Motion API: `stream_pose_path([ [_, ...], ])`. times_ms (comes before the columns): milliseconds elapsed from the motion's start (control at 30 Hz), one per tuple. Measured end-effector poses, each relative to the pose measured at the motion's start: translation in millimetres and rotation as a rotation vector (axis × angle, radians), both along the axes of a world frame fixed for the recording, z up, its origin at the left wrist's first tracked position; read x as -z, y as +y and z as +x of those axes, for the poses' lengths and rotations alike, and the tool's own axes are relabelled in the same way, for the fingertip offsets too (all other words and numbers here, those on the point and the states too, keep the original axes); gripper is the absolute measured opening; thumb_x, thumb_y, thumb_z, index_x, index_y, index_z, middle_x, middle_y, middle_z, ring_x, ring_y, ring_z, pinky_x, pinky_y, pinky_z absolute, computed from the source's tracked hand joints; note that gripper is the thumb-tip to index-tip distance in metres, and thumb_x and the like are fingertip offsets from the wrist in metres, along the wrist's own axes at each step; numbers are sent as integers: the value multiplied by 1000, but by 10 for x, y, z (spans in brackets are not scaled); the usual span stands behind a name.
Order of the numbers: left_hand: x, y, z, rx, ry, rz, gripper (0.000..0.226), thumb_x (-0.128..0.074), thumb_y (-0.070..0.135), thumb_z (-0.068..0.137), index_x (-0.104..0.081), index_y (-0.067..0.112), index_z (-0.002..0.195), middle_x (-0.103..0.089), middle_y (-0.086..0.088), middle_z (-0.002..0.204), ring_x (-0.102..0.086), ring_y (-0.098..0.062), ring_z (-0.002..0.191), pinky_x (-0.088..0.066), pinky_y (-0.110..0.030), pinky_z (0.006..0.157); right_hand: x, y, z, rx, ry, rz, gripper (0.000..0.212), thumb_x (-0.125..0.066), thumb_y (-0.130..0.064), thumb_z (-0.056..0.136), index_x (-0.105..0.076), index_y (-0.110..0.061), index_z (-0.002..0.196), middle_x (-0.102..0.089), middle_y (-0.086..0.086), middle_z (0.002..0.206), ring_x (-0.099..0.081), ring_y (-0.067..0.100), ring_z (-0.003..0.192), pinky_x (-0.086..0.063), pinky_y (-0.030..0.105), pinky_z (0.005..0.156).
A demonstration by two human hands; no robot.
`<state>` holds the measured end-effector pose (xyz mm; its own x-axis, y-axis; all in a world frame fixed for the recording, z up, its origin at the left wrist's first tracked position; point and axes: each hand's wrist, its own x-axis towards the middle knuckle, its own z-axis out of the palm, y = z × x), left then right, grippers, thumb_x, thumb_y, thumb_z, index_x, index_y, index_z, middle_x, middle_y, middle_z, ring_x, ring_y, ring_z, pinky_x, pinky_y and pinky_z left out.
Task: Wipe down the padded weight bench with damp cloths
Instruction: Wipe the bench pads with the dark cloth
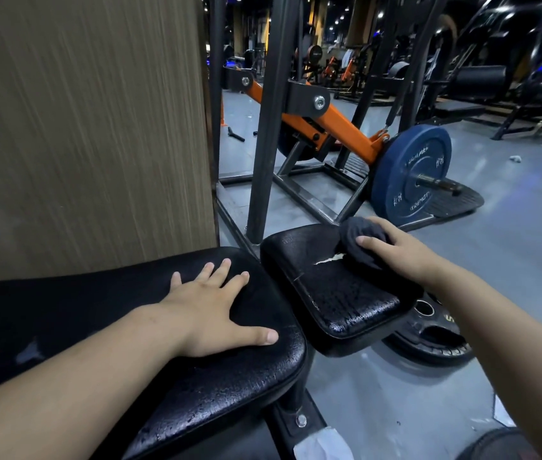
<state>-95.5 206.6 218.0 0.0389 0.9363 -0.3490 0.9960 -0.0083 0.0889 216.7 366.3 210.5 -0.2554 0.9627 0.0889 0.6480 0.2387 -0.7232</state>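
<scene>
The right hand [399, 252] grips a crumpled dark grey cloth [361, 234] on the black padded desk [346, 300], at two o'clock from the left hand [211, 310], which lies spread flat.

the back pad [236, 376] and seat pad [346, 293] were black leather-like vinyl, glossy and finely cracked, the seat pad torn to a pale lining. the cloth [359, 234] looked dark grey, soft and nubbly. the wall panel [80, 127] was matt wood grain; the frame [266, 127] matt black metal; the plate [409, 171] dull blue rubber.
</scene>
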Motion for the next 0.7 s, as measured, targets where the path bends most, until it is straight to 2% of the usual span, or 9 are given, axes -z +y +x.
stream_pose_path([
  [133, 6, 1, 4, -7, -3, 6, 121, -33, 100, 58, 4, 39, 156, 18, 5, 164, 16, -18, 151, 4, -62, 119, 64, -446, 75, 54, 19, 84, 50, -68, -55, 82, -50, -48, 128, -66, -14, 119, -59, 9, 112, -39, 28, 102],
  [267, 7, 0, 9, -9, -5, 15, 121, -33, 100, 58, 3, 39, 156, 17, 4, 165, 15, -19, 152, 4, -62, 118, 178, -819, 26, 98, 64, 257, 45, -71, -42, 84, -53, -43, 126, -65, -18, 116, -59, 2, 105, -39, 18, 90],
  [367, -7, -12, 18, -12, -11, 16, 121, -34, 100, 58, 2, 39, 156, 16, 3, 165, 14, -20, 152, 4, -62, 119, 275, -1003, -20, 150, 123, 364, 41, -69, -40, 87, -52, -40, 125, -60, -22, 117, -55, -1, 104, -39, 16, 87],
  [433, -23, -23, 28, -17, -14, 14, 120, -35, 99, 60, 1, 38, 157, 16, 3, 165, 14, -20, 152, 4, -62, 118, 347, -1094, -66, 196, 151, 420, 42, -64, -44, 84, -52, -37, 124, -58, -21, 118, -54, 1, 107, -40, 20, 88],
  [500, -31, -24, 34, -21, -15, 15, 119, -36, 98, 61, 1, 38, 157, 15, 3, 165, 13, -20, 152, 3, -62, 119, 438, -1179, -125, 238, 155, 490, 46, -59, -48, 82, -53, -34, 125, -54, -19, 121, -47, -3, 117, -40, 32, 98],
  [533, -29, -19, 34, -23, -14, 16, 120, -36, 99, 60, 0, 38, 157, 14, 3, 165, 13, -20, 152, 3, -62, 118, 485, -1224, -159, 252, 147, 525, 50, -57, -51, 81, -54, -31, 126, -54, -16, 125, -42, -5, 124, -36, 39, 106],
  [600, -19, -15, 29, -24, -10, 19, 122, -35, 100, 58, 0, 38, 157, 13, 3, 166, 12, -20, 152, 2, -63, 118, 565, -1330, -236, 257, 111, 567, 56, -55, -54, 80, -55, -28, 129, -56, -9, 133, -35, 5, 138, -19, 50, 118],
  [700, -3, -14, 21, -25, -8, 31, 122, -35, 100, 58, -1, 38, 157, 12, 3, 166, 11, -20, 152, 2, -63, 118, 594, -1507, -433, 193, -8, 616, 64, -56, -60, 79, -55, -25, 133, -55, -5, 137, -35, 16, 142, -10, 53, 120],
])
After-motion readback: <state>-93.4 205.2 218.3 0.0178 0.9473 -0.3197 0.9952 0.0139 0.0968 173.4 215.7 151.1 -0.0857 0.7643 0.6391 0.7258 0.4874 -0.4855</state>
